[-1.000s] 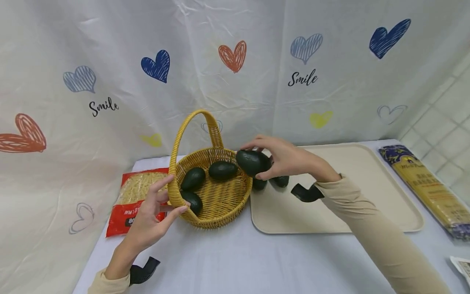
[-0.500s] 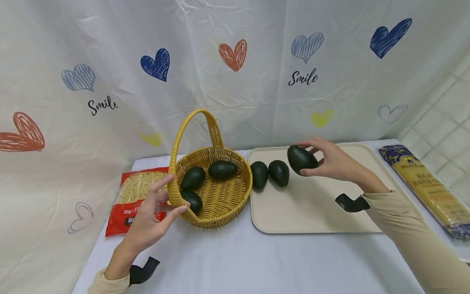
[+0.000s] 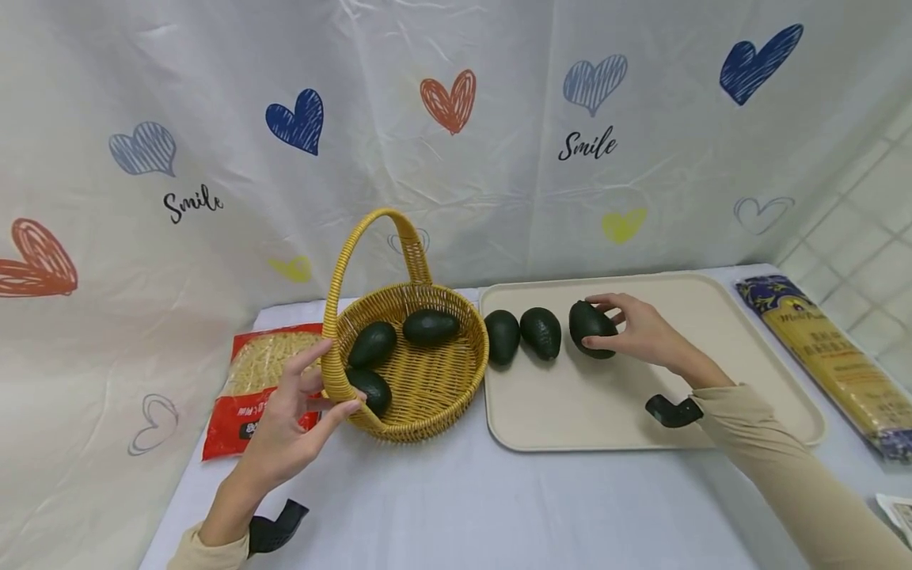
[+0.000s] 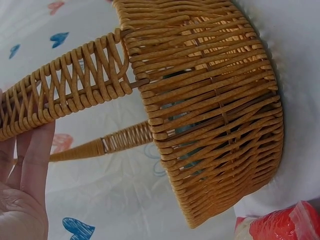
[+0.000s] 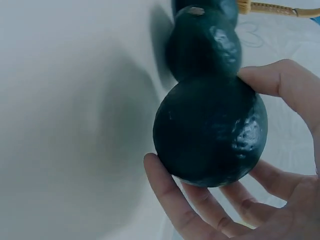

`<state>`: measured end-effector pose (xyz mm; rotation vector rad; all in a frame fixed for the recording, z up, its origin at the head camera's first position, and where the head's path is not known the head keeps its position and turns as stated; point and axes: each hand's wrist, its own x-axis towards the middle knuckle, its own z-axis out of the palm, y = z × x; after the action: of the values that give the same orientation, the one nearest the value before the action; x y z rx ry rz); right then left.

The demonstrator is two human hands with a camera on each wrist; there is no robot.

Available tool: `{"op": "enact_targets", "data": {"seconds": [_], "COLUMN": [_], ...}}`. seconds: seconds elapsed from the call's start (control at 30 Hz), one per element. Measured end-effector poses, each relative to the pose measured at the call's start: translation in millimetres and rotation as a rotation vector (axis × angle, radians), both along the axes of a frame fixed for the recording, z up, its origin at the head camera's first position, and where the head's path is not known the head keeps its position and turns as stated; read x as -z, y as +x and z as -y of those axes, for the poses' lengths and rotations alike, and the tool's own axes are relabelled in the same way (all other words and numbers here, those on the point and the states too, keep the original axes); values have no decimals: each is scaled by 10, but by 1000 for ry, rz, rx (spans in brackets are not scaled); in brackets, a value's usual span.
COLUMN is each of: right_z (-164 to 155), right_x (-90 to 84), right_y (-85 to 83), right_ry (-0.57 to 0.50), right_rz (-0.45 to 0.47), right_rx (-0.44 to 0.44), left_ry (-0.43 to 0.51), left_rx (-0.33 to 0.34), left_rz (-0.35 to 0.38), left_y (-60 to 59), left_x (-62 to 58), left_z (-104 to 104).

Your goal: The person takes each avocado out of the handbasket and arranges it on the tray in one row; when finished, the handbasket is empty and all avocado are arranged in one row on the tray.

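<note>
My left hand (image 3: 288,423) grips the yellow wicker basket (image 3: 476,380) at the lower left of its arched handle (image 4: 65,82). Inside the basket lie an avocado (image 3: 374,344) at the left, another avocado (image 3: 431,327) at the back and a third avocado (image 3: 372,390) near the front. My right hand (image 3: 644,332) holds a dark green avocado (image 5: 210,132) between thumb and fingers, close over the beige tray (image 3: 641,419). To its left on the tray sit two more, a bumpy avocado (image 3: 541,332) and a smoother avocado (image 3: 502,336) beside the basket's rim.
Behind my left hand lies a red bag of pasta (image 3: 267,372). A long yellow and purple pasta packet (image 3: 826,356) lies right of the tray. A white curtain (image 3: 499,198) with printed hearts hangs along the table's back edge.
My right hand has carried the avocado from the basket's right rim over to the tray, rightward and then lower. My left hand keeps its grip on the handle.
</note>
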<state>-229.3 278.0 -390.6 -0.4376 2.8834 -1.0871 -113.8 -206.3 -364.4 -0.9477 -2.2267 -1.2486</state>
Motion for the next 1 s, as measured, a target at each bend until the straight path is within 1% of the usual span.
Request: {"op": "enact_targets", "data": {"seconds": [0.17, 0.33, 0.53, 0.73, 0.87, 1.0], "right_z": [-2, 4, -3, -12, 2, 29], "right_x": [57, 85, 70, 16, -28, -29], "right_y": [-1, -2, -22, -9, 0, -1], "right_ry": [21, 19, -9, -56, -78, -102], "right_rz": [50, 81, 188, 280, 293, 304], "right_rx": [16, 23, 21, 15, 4, -7], "left_ry": [-2, 3, 13, 9, 13, 12], "left_rx": [5, 14, 36, 39, 44, 26], "left_rz": [-2, -6, -11, -10, -9, -5], "left_y": [-9, -15, -30, -35, -37, -34], "left_x": [1, 9, 16, 11, 7, 8], "left_z": [0, 8, 10, 4, 16, 28]}}
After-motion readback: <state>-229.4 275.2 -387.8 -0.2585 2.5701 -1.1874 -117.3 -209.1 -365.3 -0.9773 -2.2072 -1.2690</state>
